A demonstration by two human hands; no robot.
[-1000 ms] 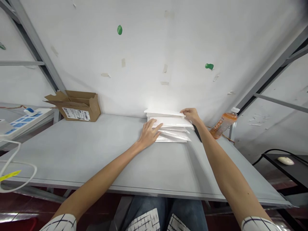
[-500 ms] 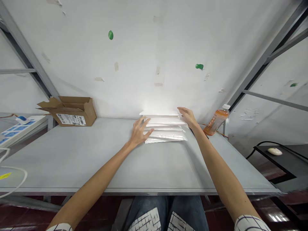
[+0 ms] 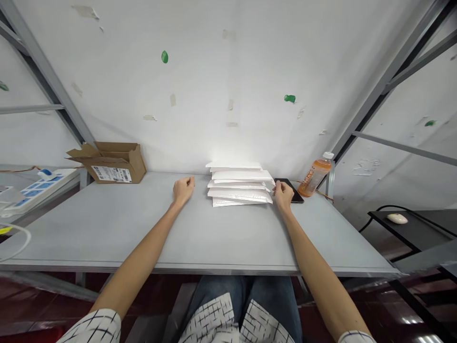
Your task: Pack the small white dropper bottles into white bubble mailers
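Note:
A stack of several white padded envelopes (image 3: pixel 239 194) lies on the grey table, its layers slightly uneven and the top ones toward the wall. To its left my left hand (image 3: pixel 183 189) rests as a closed fist, apart from the stack, with nothing visible in it. My right hand (image 3: pixel 283 194) is closed too, fingers curled close against the stack's right edge; whether they touch an envelope is unclear. Behind and beside that hand lies a dark flat device (image 3: pixel 297 195), like a phone or tablet, partly covered by the hand.
An open cardboard box (image 3: pixel 137 164) with a label stands at the back left of the table (image 3: pixel 228 243). A bottle of orange drink (image 3: pixel 316 175) stands at the back right. Beyond the left edge is a power strip (image 3: pixel 39 191); a white mouse (image 3: pixel 397 218) sits on a black surface at right.
Both hands have come off the stack's sides and closed. My left hand moved left, away from the envelopes; my right hand drew back toward me, uncovering the dark device.

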